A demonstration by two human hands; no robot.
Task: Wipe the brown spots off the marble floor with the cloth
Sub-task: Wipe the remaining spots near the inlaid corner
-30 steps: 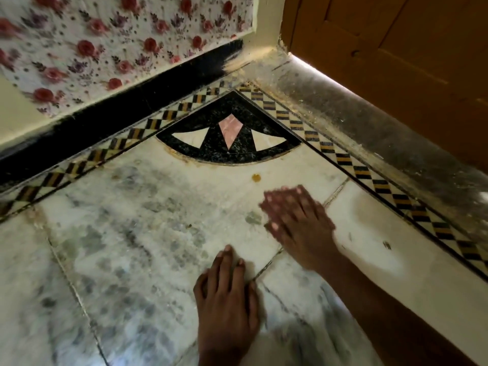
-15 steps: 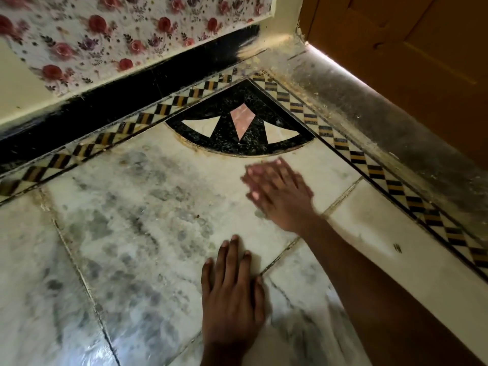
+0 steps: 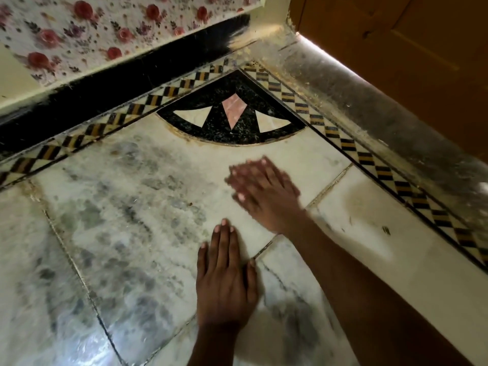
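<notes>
Both hands, left hand [image 3: 227,283] and right hand [image 3: 266,191], flat on marble floor [image 3: 126,207].

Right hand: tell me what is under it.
The right hand lies flat and blurred on the marble floor. No cloth shows around its edges; whatever is beneath the palm is covered.

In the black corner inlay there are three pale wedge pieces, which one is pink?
The middle diamond-shaped wedge is pink; the triangular wedges to its left and right are cream white.
</notes>
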